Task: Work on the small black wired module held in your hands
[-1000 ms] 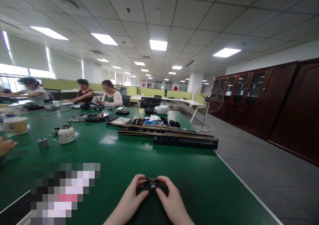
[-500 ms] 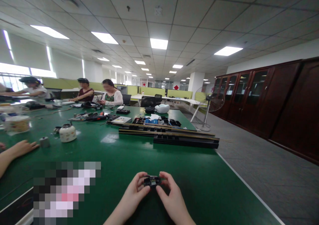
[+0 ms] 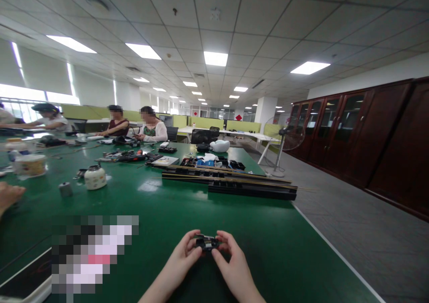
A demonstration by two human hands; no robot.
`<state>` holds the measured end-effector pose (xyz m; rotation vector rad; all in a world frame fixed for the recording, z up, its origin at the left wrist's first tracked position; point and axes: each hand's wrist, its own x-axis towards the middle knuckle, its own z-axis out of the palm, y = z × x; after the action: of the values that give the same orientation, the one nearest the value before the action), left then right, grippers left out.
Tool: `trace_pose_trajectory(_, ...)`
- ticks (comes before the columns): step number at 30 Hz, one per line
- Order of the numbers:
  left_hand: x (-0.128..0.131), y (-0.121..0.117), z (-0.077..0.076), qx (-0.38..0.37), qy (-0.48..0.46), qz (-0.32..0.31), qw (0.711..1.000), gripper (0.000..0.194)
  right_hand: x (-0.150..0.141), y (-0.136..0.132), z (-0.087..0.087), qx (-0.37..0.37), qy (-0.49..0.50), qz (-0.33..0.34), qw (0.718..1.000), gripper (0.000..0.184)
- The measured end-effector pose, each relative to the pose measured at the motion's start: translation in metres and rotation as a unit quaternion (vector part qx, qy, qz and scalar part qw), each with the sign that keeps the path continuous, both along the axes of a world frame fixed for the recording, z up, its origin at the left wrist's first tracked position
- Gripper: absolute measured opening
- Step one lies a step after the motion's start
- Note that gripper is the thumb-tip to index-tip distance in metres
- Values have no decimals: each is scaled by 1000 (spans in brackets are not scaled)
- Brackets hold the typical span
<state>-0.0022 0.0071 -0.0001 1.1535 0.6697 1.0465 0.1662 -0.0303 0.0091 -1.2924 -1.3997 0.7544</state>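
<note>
Between my two hands is a small black plastic device (image 3: pixel 208 244) with an opened or hollow casing; a lighter patch shows inside it, too small to make out. My left hand (image 3: pixel 187 250) pinches its left end with thumb and fingers. At its right end, the thumb and fingers of my right hand (image 3: pixel 228 251) close on it in the same way. Both hands hold it low over the green table (image 3: pixel 161 218), near the table's front edge.
Long black trays (image 3: pixel 251 191) with thin brass-coloured rods lie ahead. Left of them stand a white jar (image 3: pixel 95 178) and a grey metal cylinder (image 3: pixel 65 189). A co-worker's hand (image 3: pixel 10 195) rests at the far left. A white-edged panel (image 3: pixel 30 271) lies front left.
The co-worker's hand at the left has drawn back toward the left edge. The whole view has shifted slightly; my hands keep the same hold on the black device.
</note>
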Motion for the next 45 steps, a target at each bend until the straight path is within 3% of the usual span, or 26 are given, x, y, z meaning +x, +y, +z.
trace_pose_trajectory(9, 2, -3, 2, -72, -27, 23, 997, 56, -1, -1, 2, 9, -8, -9, 1000, 37)
trace_pose_trajectory(23, 3, -3, -2, -91, -60, 26, 994, 47, -1, -3, 2, 13, -3, -6, 1000, 35)
trace_pose_trajectory(28, 7, -9, 8, -197, -146, 5, 969, 36, -2, -3, 4, 14, -5, -1, 1000, 36)
trace_pose_trajectory(33, 10, -12, 13, -281, -239, -29, 929, 41, -3, -5, 5, 31, -19, 9, 999, 35)
trace_pose_trajectory(38, 9, -9, 6, -310, -264, -50, 912, 36, -4, -6, 6, 44, -27, 6, 999, 32)
trace_pose_trajectory(45, 12, -13, 6, -296, -263, -75, 915, 39, -6, -8, 14, 46, -57, 31, 997, 27)
